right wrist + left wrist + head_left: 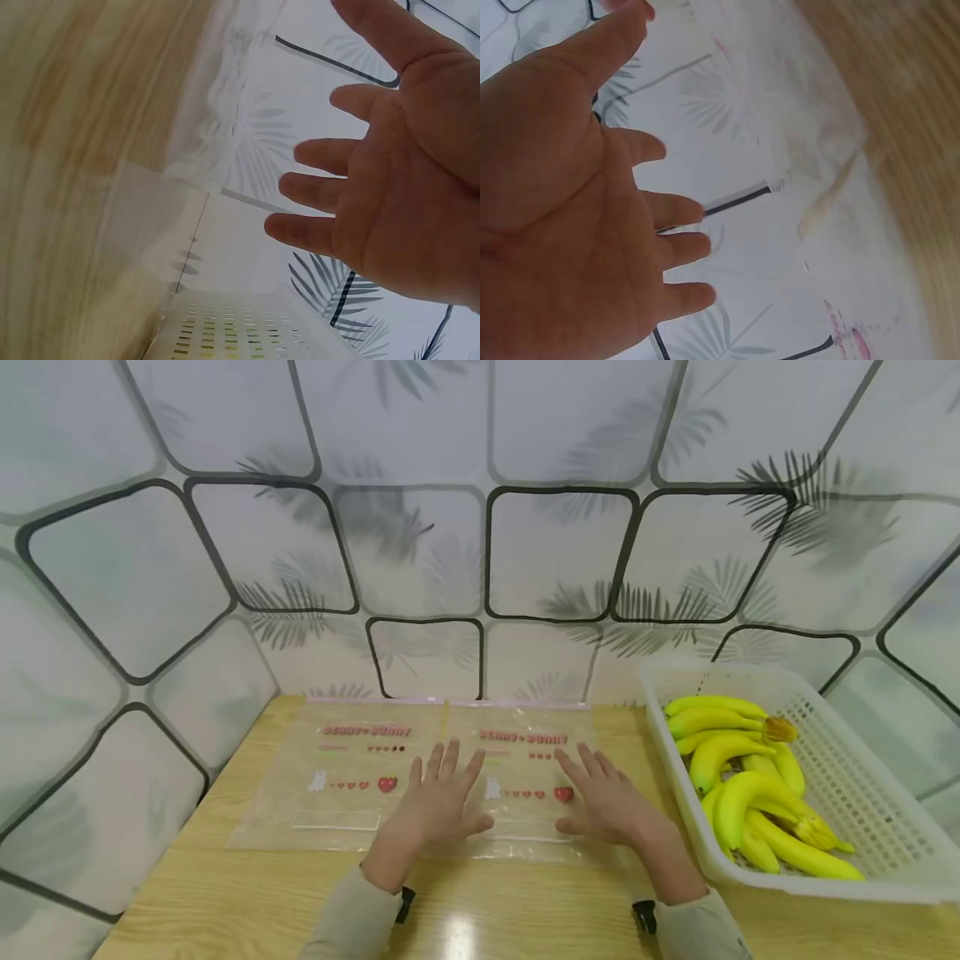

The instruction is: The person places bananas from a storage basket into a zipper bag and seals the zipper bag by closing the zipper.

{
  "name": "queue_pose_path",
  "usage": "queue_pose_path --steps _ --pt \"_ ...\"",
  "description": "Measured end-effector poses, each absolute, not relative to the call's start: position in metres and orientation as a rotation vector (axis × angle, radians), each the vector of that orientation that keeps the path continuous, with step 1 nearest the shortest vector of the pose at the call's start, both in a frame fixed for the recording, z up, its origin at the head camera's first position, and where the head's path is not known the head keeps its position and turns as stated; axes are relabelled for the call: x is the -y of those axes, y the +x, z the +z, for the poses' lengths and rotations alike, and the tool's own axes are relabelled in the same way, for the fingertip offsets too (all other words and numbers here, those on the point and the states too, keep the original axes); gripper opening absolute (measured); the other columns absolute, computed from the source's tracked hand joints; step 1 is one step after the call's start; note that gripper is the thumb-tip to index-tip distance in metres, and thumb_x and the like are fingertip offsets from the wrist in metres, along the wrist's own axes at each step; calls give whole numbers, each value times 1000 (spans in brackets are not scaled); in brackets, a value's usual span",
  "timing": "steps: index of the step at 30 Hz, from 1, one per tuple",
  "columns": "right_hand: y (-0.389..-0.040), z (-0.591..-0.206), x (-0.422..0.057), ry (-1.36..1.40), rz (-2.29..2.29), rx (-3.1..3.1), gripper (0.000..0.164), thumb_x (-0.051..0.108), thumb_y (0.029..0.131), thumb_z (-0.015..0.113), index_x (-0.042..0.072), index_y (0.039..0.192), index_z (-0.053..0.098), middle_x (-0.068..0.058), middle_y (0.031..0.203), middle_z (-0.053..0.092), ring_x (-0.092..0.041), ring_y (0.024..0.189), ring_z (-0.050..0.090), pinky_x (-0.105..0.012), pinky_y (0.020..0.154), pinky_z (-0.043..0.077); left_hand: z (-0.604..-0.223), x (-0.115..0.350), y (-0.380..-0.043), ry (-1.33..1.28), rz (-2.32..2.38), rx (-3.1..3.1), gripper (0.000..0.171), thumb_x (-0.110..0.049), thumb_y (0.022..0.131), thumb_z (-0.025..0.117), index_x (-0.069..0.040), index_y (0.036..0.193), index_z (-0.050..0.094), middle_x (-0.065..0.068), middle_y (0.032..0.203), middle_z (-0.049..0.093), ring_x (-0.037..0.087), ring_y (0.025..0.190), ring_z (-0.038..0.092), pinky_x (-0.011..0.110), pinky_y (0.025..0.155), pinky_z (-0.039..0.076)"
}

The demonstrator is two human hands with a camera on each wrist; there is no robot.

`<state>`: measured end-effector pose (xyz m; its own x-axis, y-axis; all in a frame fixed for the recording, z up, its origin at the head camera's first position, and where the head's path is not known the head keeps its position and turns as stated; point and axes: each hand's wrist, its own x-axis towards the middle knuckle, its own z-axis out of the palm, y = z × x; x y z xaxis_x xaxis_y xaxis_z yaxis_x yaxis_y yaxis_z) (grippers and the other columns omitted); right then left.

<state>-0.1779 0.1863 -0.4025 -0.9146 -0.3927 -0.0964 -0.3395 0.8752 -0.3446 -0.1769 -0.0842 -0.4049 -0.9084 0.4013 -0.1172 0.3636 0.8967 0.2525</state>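
Two clear plastic zip bags lie flat side by side on the table, printed with pink lettering, hearts, a bunny and a strawberry. My left hand (437, 802), palm down with fingers spread, is over the inner edges of the left bag (337, 802) and the right bag (517, 818). Above the right bag's right side is my right hand (606, 797), its fingers also extended. In the left wrist view the left palm (577, 202) shows with nothing in it. The right palm (412, 180) is likewise bare in the right wrist view.
A white perforated plastic basket (885, 802) stands on the right of the wooden table (525, 910). Several yellow bananas (750, 802) lie in it. A patterned wall (420, 552) rises directly behind the bags and wraps around both sides.
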Motion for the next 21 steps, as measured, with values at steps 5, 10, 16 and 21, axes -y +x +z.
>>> queue_pose_path --steps 5,10,16,21 --pt "-174 -403 -185 -499 -461 -2764 86 23 79 80 3 151 38 -32 152 32 -53 138 32 -65 109 30 -405 75 -167 581 192 -2789 82 -48 90 68 -14 155 32 23 159 25 43 146 25 59 116 24" --pt "-173 -409 -186 -488 -463 -2694 79 14 73 80 1 144 48 -30 149 39 -49 134 41 -62 107 35 -410 75 -164 551 175 -2735 72 -37 85 77 -11 145 47 22 153 38 43 139 38 59 109 36" --pt "-173 -411 -186 -537 -482 -2704 81 11 66 81 2 141 51 -30 145 42 -49 128 46 -62 104 39 -412 84 -167 586 237 -2733 69 -31 83 80 -9 141 49 22 150 40 44 137 40 62 100 43" --pt "-171 -410 -186 -560 -480 -2705 81 6 63 80 2 140 53 -26 141 47 -43 123 51 -58 101 44 -407 89 -172 611 287 -2712 71 -24 82 81 -6 142 48 25 153 36 45 140 35 57 108 39"
